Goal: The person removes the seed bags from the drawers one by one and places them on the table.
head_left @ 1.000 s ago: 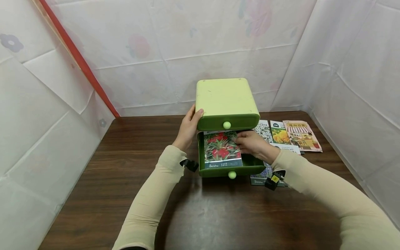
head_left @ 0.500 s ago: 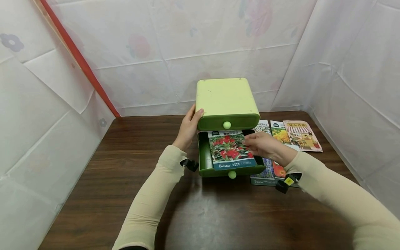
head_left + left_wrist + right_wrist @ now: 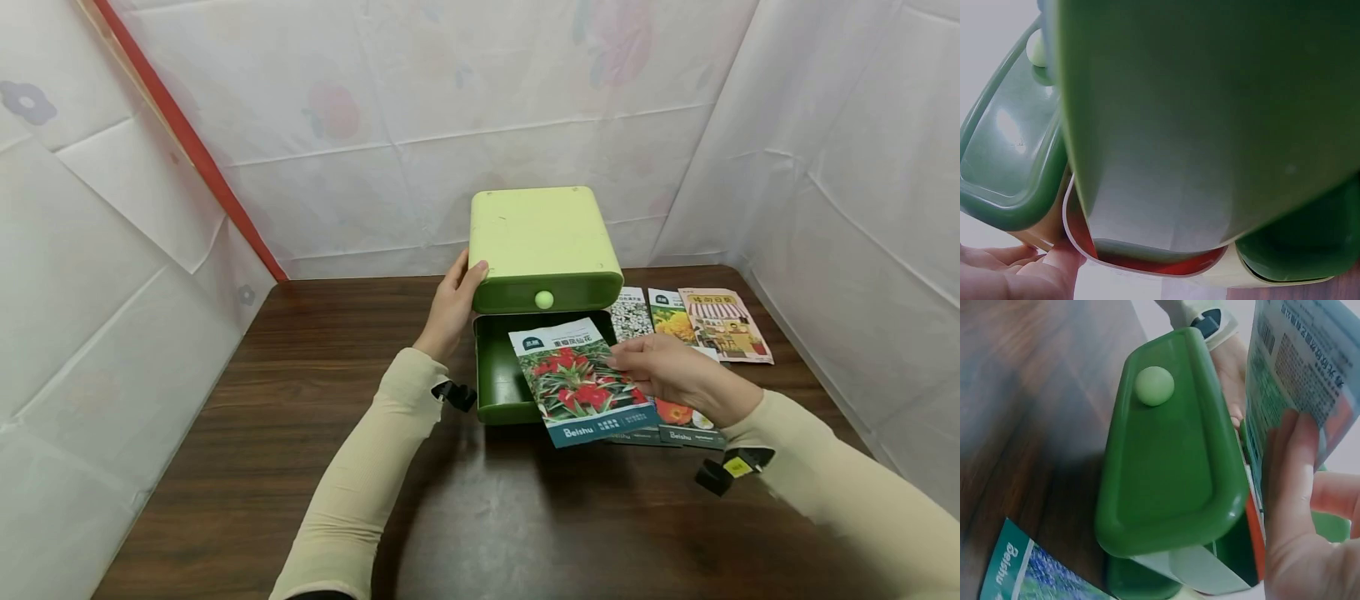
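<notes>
A light-green drawer unit [image 3: 543,233] with dark-green fronts stands on the table. Its lower drawer [image 3: 501,375] is pulled out, and its upper drawer [image 3: 510,296] is closed. My left hand [image 3: 453,304] rests at the unit's left side, thumb at the front corner; in the left wrist view fingers [image 3: 1016,278] lie against the unit. My right hand [image 3: 678,372] pinches the right edge of a seed packet [image 3: 577,383] with red flowers, over the lower drawer and past its front. In the right wrist view the packet's printed back [image 3: 1304,369] faces the camera.
Several other seed packets lie on the table to the right: a white-flowered packet [image 3: 630,312], a yellow-flowered packet [image 3: 672,323], a pink illustrated packet [image 3: 726,327], and an orange-flowered packet [image 3: 677,414] partly hidden behind the right hand. A white sheet wall [image 3: 450,150] stands behind.
My right hand has lifted the red-flowered seed packet out of the lower drawer and moved it right and toward me. My left hand has stayed at the drawer unit.
</notes>
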### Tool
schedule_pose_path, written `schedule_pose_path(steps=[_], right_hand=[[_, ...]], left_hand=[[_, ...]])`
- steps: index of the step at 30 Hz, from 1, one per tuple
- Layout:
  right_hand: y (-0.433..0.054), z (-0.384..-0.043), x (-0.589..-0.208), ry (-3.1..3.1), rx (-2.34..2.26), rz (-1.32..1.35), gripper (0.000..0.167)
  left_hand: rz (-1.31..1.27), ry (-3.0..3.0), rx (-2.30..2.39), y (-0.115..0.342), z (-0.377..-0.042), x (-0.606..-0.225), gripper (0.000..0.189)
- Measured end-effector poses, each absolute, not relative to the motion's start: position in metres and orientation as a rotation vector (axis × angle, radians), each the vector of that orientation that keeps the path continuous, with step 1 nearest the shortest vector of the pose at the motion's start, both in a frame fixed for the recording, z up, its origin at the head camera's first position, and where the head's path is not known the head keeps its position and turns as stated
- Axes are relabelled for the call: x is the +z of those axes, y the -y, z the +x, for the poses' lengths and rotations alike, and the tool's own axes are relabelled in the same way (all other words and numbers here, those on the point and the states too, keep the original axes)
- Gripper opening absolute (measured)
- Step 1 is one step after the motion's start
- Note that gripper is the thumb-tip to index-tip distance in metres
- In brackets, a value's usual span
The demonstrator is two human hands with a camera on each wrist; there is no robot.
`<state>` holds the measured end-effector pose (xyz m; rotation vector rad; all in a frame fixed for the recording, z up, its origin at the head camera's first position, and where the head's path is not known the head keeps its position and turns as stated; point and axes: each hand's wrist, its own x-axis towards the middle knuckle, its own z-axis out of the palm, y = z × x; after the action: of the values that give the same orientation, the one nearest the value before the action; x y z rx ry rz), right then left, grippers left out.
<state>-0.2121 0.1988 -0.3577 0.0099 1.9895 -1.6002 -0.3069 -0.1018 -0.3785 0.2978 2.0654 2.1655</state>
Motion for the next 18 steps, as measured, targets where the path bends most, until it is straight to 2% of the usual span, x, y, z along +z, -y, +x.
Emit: schedule_pose_path(steps=[4, 6, 10, 18], right_hand=[[-0.207, -0.205, -0.355, -2.029, -1.626, -0.051, 0.023], [-0.212, -0.203, -0.355, -2.059, -1.637, -0.06, 0.016], [-0.224, -0.199, -0.354, -2.134, -1.641, -0.046, 0.014], [-0.252, -0.196, -0.353, -2.19, -1.816, -0.016, 0.012]], left_hand=[[0.288, -2.074, 2.15, 0.102, -0.297, -0.366, 0.068], [0.291, -2.084, 2.142, 0.102, -0.291, -0.36, 0.068], [0.306, -2.081, 2.142, 0.103, -0.288, -0.358, 0.068], [0.312, -2.066, 2.17, 0.103, -0.307, -0.382, 0.067]])
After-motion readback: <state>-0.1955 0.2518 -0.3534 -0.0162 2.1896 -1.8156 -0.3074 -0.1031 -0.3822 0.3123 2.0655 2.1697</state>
